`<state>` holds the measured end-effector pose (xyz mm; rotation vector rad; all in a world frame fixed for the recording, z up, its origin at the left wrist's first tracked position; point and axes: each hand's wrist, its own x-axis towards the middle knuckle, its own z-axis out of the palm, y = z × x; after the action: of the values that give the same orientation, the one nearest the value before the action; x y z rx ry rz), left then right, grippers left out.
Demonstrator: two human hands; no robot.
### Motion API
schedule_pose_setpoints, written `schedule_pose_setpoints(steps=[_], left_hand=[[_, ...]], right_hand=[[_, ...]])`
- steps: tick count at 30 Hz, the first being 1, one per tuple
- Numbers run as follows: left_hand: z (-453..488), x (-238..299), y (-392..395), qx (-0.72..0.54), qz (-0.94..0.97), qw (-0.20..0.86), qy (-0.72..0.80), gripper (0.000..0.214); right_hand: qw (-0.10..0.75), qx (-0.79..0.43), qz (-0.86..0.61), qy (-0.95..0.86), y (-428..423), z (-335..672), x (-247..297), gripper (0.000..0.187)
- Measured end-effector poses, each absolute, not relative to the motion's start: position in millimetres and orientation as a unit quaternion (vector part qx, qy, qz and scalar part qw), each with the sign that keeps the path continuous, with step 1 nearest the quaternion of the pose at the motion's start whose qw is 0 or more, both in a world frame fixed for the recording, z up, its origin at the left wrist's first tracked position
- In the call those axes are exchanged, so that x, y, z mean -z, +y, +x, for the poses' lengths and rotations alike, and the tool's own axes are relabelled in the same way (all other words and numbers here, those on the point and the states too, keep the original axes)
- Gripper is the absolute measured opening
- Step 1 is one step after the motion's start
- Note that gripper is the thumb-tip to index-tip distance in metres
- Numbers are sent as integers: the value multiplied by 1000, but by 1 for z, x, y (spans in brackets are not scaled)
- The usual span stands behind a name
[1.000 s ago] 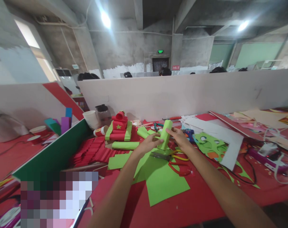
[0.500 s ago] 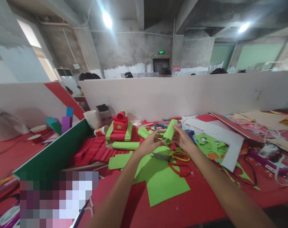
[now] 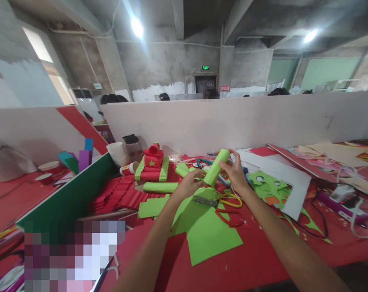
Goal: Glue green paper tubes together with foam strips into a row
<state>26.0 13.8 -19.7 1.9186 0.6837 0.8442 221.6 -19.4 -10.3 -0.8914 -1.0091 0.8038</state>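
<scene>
Now pinching the low end of the tube (image 3: 216,167) with the left hand (image 3: 188,185), clasping its middle with the right hand (image 3: 237,175). Held tilted between them, up above the scissors (image 3: 222,200).

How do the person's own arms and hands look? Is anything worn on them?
Both are bare. The left arm and the right arm show no sleeve as far as the picture's lower edge. The left hand and the right hand wear no glove; no watch, bracelet or ring can be seen. No markings are visible.
</scene>
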Motion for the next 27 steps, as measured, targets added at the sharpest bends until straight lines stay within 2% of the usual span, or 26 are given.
schedule_pose_setpoints(steps=[4, 13, 27], left_hand=[[26, 17, 11, -343, 772, 466, 263, 29], [25, 10, 6, -338, 748, 514, 249, 30], [24, 6, 3, -321, 750, 514, 265, 32]], right_hand=[[705, -355, -404, -462, -18, 224, 11, 73], [706, -389, -389, -445, -16, 227, 10, 69], [702, -401, -400, -432, -14, 231, 10, 59]])
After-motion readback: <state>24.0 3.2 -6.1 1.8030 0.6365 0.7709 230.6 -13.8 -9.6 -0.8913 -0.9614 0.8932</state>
